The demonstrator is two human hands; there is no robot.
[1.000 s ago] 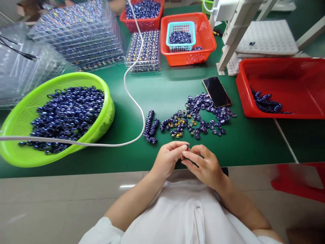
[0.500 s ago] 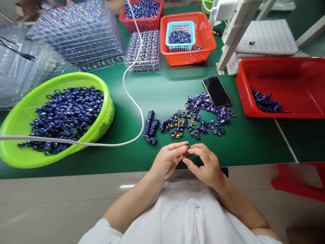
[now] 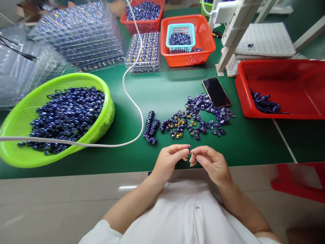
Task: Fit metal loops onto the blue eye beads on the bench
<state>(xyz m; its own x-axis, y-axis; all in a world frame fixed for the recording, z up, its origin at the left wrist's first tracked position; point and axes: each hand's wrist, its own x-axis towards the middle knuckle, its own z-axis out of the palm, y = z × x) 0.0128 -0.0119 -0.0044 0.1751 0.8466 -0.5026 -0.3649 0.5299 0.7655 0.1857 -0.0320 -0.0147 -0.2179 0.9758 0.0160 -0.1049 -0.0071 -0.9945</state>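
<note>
My left hand [image 3: 169, 159] is closed in a pinch on a small dark blue part [image 3: 188, 149], mostly hidden by the fingertips. Close against it, my right hand [image 3: 212, 163] has thumb and fingers pressed together; whatever they hold is too small to make out. Beyond the hands lies a cluster of shiny dark blue ring-like parts with yellow pieces [image 3: 180, 124]. Small dark blue discs [image 3: 203, 101] are spread to its right. Left of the cluster, rows of nested dark blue rings [image 3: 149, 122] lie on the green table [image 3: 127, 157].
A lime green basket [image 3: 109, 112] of dark parts stands left, crossed by a white cable [image 3: 124, 81]. A phone [image 3: 216, 92] lies beyond the discs. Red bin [image 3: 291, 66] right; orange basket [image 3: 207, 40] with blue basket [image 3: 193, 35], and stacked clear trays [image 3: 83, 44] at the back.
My right hand's thumb has closed in against its fingers, and both hands have shifted slightly down and to the right. The part shows less between the fingertips. The loose parts look unmoved.
</note>
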